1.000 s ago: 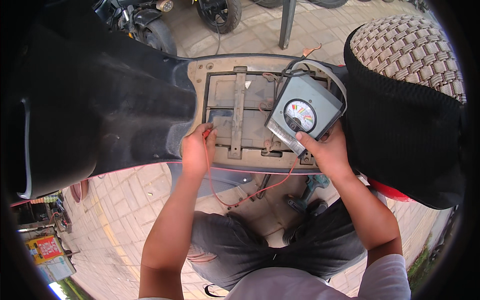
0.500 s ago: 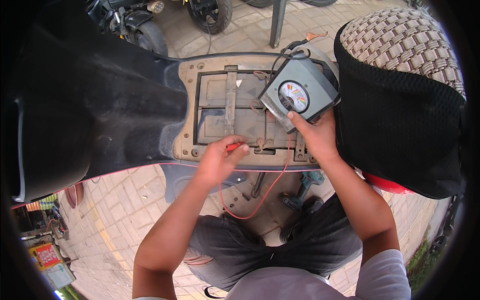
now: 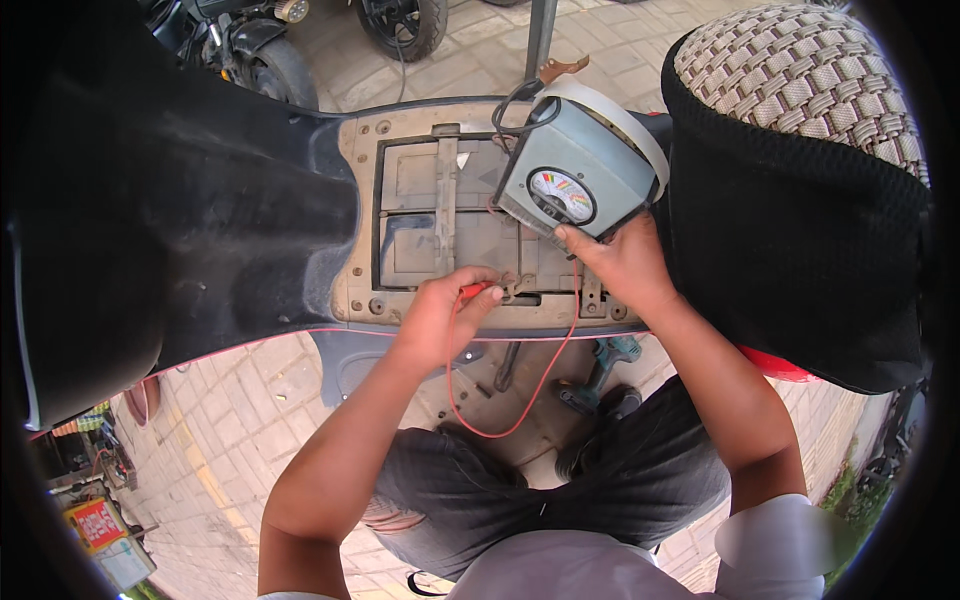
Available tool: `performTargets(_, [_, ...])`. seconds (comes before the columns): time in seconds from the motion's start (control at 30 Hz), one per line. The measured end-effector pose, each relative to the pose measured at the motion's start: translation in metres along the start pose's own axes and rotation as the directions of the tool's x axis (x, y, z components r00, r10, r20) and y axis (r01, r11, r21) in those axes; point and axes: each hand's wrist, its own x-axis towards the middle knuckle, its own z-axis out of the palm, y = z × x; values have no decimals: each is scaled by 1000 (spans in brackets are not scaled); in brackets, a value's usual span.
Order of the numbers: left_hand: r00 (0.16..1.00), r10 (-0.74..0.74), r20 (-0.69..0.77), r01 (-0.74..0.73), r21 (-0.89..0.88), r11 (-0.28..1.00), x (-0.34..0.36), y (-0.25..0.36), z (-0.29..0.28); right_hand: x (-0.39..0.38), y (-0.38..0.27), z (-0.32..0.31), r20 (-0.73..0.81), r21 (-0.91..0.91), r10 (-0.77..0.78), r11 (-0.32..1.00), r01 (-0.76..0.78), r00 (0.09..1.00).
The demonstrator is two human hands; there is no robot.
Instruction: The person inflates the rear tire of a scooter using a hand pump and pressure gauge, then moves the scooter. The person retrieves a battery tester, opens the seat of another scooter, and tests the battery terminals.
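My right hand grips the lower edge of a grey battery tester with a round dial, tilted above the scooter's open floor compartment. My left hand pinches a red test probe, its tip close to a battery terminal at the near side; whether it touches, I cannot tell. A red wire loops down from the tester and back up to the probe. At the tester's far side are a black lead and a copper-coloured clamp. Flat batteries lie under a metal strap.
The scooter's black front body rises at left, its seat with a woven cover at right. On the paving below are a teal cordless drill and small loose parts. Other parked vehicles and a metal post stand at the far side.
The probe in my left hand has come nearer to the terminal. My right hand has tilted the tester and shifted it slightly left in view. The whole view has moved a little.
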Motion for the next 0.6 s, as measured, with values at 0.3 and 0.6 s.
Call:
performTargets(0.3, [1000,-8,-22,12,164,986,2,4,-1,1,7,-1,-14,-85,48,995,-49,999])
performTargets(0.6, [993,108,-40,-89,327,941,0,16,1,1,0,0,-11,38,55,998,-54,998])
